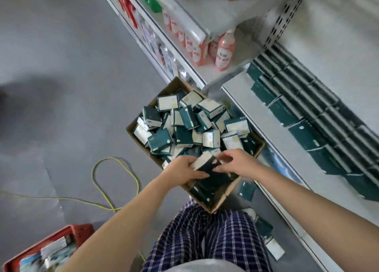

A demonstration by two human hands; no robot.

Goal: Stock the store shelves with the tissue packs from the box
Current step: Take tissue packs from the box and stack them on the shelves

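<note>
View from above, looking down past a person's plaid trousers (205, 241) to a grey floor. The job looks partly done. On the right, the low white shelf (256, 111) already carries long, neat rows of dark green tissue packs (297, 107) standing side by side along its back, though the front strip of that shelf is bare. Much is left: the open cardboard box (168, 89) on the floor, just beside the shelf's edge, is heaped with loose green-and-white packs (184, 124) lying at all angles. A few stray packs (247, 190) also lie on the floor between the box and the shelf. Both bare arms reach forward and down, nearly straight, and meet over the near end of the box. The left hand (182, 169) is curled round the left end of one held pack (207, 164), fingers wrapped over its white face. The right hand (240, 163) grips the right end of the same pack, fingers bent over the top and thumb underneath. The pack sits tilted between them, just above the heap, and blur hides whether it is one pack or several together. It reads as the pick-up step, before any carry to the shelf. Above, a higher shelf holds pink bottles (224, 50). A yellow cord (114, 181) loops on the floor at left, near a red crate (61, 241).
</note>
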